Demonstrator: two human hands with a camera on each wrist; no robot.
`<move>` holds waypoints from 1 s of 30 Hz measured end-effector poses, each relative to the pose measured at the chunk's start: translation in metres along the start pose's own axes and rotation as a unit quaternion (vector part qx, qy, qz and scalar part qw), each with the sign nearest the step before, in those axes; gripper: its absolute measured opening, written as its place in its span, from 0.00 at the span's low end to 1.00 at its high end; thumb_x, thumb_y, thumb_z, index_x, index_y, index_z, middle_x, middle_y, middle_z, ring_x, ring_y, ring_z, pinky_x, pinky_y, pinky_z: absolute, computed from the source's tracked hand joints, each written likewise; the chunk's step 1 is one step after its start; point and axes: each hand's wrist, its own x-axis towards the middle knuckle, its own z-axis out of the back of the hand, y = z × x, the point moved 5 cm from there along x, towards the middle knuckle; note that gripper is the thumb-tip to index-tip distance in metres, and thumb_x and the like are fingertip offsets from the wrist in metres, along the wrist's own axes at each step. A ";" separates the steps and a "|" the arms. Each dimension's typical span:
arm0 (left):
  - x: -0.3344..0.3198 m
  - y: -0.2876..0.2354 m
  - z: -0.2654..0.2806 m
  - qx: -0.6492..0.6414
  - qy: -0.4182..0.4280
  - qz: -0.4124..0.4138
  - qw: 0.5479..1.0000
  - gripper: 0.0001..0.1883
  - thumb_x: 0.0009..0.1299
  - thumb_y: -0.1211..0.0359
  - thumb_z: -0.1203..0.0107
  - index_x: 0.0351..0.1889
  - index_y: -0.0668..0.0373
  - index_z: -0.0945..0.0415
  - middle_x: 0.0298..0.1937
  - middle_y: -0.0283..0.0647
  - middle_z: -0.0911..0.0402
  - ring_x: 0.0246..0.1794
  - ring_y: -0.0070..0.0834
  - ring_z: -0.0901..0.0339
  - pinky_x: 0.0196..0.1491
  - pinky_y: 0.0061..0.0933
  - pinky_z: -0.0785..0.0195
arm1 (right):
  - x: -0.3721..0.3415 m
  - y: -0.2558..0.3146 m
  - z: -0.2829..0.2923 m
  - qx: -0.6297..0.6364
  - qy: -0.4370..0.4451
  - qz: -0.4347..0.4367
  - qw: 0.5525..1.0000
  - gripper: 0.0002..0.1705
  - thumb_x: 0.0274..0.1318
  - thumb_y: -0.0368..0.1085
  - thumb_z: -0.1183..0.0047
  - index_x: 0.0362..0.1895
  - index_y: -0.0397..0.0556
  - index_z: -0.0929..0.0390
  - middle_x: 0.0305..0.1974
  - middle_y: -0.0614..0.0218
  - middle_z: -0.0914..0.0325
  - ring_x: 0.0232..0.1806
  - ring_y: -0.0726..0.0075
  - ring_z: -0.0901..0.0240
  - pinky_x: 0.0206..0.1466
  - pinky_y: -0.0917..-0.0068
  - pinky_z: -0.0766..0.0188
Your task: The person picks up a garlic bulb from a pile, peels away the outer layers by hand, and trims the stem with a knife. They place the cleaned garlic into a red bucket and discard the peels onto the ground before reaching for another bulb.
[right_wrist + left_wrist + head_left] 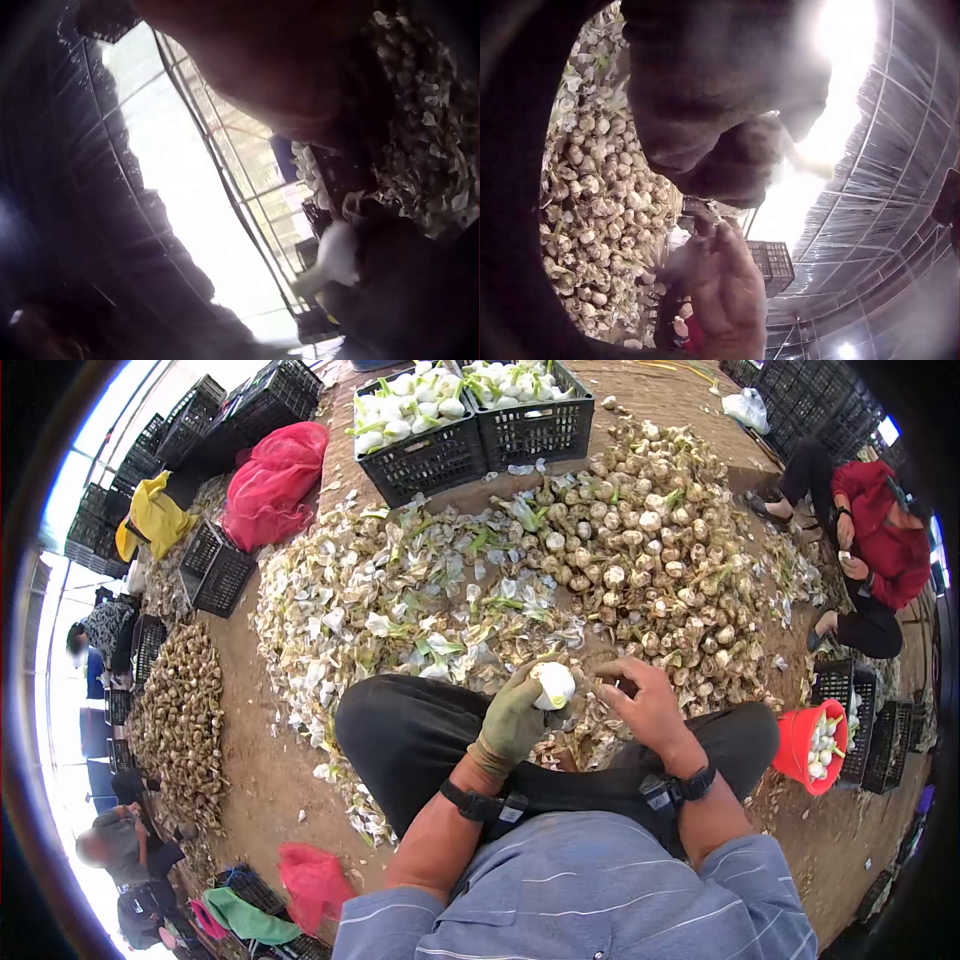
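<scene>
Green glove (508,738) covers the left grip (514,722), clenched round one white bulb (556,686) between the knees (385,732), probably to steady it within the other side's reach. Right grip (652,708) is bare and relaxed just beside the bulb (thumb and forefinger parted, nothing seen held). Ahead: one spread of loose skins (335,610) and one heap of brownish bulbs (640,545), too many to count. Two filled crates (430,468) stand beyond; one red bucket (793,748) sits right, presumably for easy reach.
</scene>
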 end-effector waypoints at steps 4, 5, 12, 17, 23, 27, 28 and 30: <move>0.000 0.002 0.001 0.107 -0.031 -0.002 0.994 0.24 0.74 0.68 0.54 0.68 0.62 0.37 0.51 0.41 0.22 0.44 0.26 0.22 0.41 0.25 0.25 | -0.004 0.024 -0.017 0.001 -0.001 0.067 0.998 0.17 0.51 0.33 0.34 0.46 0.45 0.20 0.38 0.58 0.21 0.38 0.54 0.24 0.42 0.67 0.28; 0.000 0.003 0.000 0.138 -0.037 0.002 0.990 0.24 0.74 0.68 0.54 0.68 0.62 0.37 0.51 0.41 0.22 0.42 0.25 0.22 0.40 0.24 0.25 | -0.004 0.021 -0.020 0.012 -0.018 0.076 0.997 0.17 0.50 0.32 0.34 0.45 0.44 0.21 0.38 0.58 0.21 0.37 0.54 0.24 0.42 0.66 0.28; -0.003 -0.008 -0.009 0.312 -0.021 -0.093 0.945 0.32 0.64 0.71 0.37 0.66 0.67 0.35 0.52 0.38 0.22 0.49 0.22 0.24 0.53 0.25 0.28 | -0.008 0.023 -0.019 0.040 -0.074 0.099 0.992 0.14 0.48 0.29 0.36 0.41 0.44 0.22 0.34 0.59 0.22 0.32 0.60 0.25 0.36 0.69 0.29; -0.005 -0.008 -0.010 0.312 -0.049 -0.102 0.943 0.33 0.62 0.70 0.34 0.64 0.68 0.34 0.52 0.39 0.22 0.51 0.23 0.25 0.56 0.26 0.30 | -0.009 0.014 -0.024 0.090 -0.086 0.026 0.992 0.10 0.47 0.26 0.41 0.38 0.44 0.22 0.30 0.65 0.24 0.28 0.73 0.29 0.32 0.75 0.32; -0.006 -0.012 -0.010 0.318 -0.074 -0.084 0.941 0.30 0.62 0.72 0.37 0.63 0.70 0.33 0.50 0.40 0.21 0.47 0.23 0.22 0.50 0.27 0.26 | -0.001 -0.004 -0.030 0.143 -0.061 0.014 0.988 0.10 0.48 0.24 0.46 0.38 0.43 0.22 0.29 0.68 0.25 0.29 0.78 0.31 0.33 0.78 0.33; 0.001 -0.003 0.009 0.274 -0.025 -0.006 0.961 0.28 0.65 0.67 0.43 0.62 0.70 0.33 0.47 0.41 0.20 0.42 0.25 0.21 0.44 0.29 0.24 | 0.006 -0.003 -0.029 0.152 -0.041 -0.015 0.987 0.10 0.48 0.23 0.47 0.38 0.43 0.21 0.30 0.68 0.24 0.30 0.78 0.30 0.36 0.77 0.32; 0.002 0.000 0.012 0.232 -0.010 0.009 0.973 0.26 0.66 0.66 0.45 0.61 0.69 0.32 0.47 0.41 0.21 0.43 0.25 0.21 0.44 0.28 0.24 | 0.007 -0.006 -0.029 0.148 -0.043 -0.017 0.988 0.10 0.49 0.23 0.47 0.38 0.42 0.21 0.30 0.68 0.24 0.31 0.77 0.30 0.37 0.77 0.31; 0.004 0.006 0.012 0.147 0.019 0.039 0.988 0.24 0.68 0.64 0.48 0.59 0.68 0.31 0.48 0.40 0.21 0.45 0.25 0.22 0.45 0.26 0.25 | 0.009 -0.010 -0.029 0.157 -0.022 -0.025 0.987 0.10 0.49 0.24 0.45 0.38 0.42 0.20 0.32 0.67 0.23 0.33 0.74 0.28 0.39 0.75 0.30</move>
